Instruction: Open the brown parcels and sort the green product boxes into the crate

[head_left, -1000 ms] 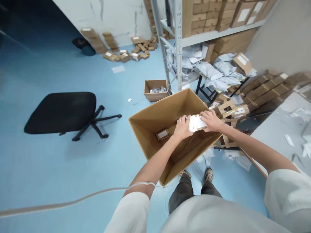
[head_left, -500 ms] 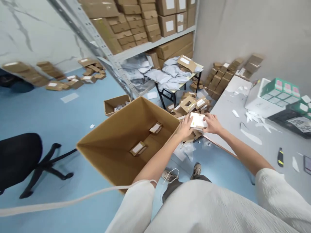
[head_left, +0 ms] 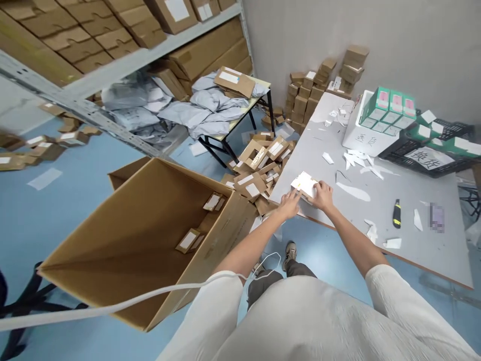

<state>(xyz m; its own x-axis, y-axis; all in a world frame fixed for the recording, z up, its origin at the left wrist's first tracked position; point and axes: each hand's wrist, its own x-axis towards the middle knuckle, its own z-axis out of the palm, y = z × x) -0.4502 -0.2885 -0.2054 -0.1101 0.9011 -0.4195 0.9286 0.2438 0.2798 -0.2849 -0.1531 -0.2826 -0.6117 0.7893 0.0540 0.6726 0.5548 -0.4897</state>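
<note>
Grey table [head_left: 432, 260] edge, directly before you: your left hand [head_left: 289, 204] and right hand [head_left: 321, 196] together grip the white carton [head_left: 303, 184] between them. Seat both hands square on its edges; an open cardboard box [head_left: 150, 235] lies left of the hands.

The left arm [head_left: 250, 241] and the right arm [head_left: 353, 234] both reach out toward 12 o'clock, and they get closer at the ends. The left hand [head_left: 289, 204] and the right hand [head_left: 321, 196] are near each other, palms down, fingers spread.
</note>
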